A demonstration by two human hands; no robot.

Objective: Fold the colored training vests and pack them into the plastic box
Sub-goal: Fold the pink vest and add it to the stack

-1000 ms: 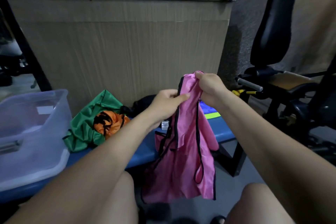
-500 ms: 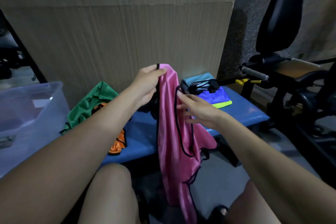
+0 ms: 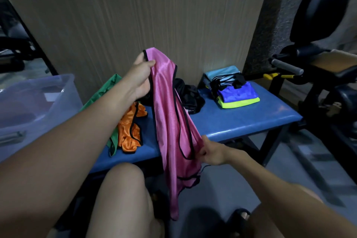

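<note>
I had left hand [image 3: 142, 77] pinching pink vest [image 3: 170, 121] top, right hand [image 3: 211, 152] gripping its edge; slick fabric could slip, hem dragging floor.

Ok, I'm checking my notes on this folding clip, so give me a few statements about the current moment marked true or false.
1. The left hand grips the pink vest at its top edge. True.
2. The right hand rests empty on the blue bench. False: it pinches the pink vest lower down, in front of the bench's edge.
3. The orange vest lies crumpled on the bench beside the green vest. True.
4. The folded stack on the bench sits inside the plastic box. False: it lies on the bench's right part, away from the box.
5. The pink vest is folded flat. False: it hangs loose.
</note>
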